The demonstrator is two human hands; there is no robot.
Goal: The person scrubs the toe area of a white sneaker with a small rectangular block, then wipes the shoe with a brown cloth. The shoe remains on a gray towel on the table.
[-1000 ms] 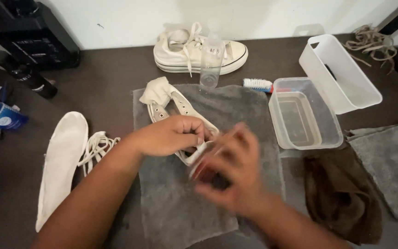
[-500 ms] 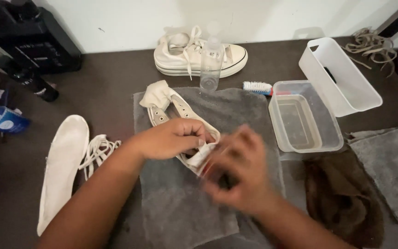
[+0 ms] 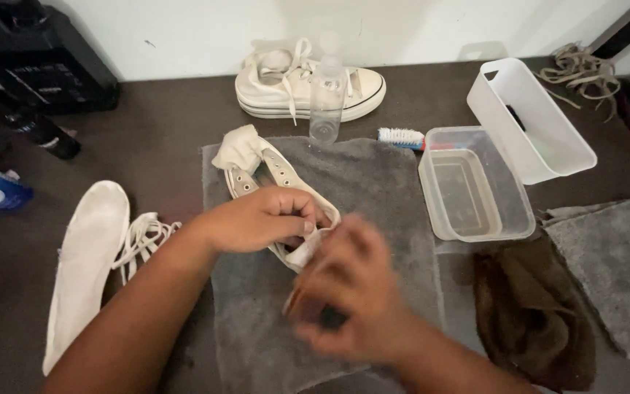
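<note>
A dark worktop [image 3: 162, 138] carries a grey towel [image 3: 373, 182] at its middle. On the towel lies an unlaced white canvas shoe [image 3: 275, 171], its tongue folded back toward the far left corner. The left hand [image 3: 260, 219] is curled shut over the shoe's near end, pinning the canvas. Just below and right of it, touching the same end of the shoe, the right hand [image 3: 348, 292] is blurred; its fingers look bent around something dark, but I cannot tell what. Left of the towel lie a white insole [image 3: 85, 255] and loose laces [image 3: 144, 237]. Right of it stands a clear tub [image 3: 475, 182], and a brush [image 3: 401, 136] lies behind it.
</note>
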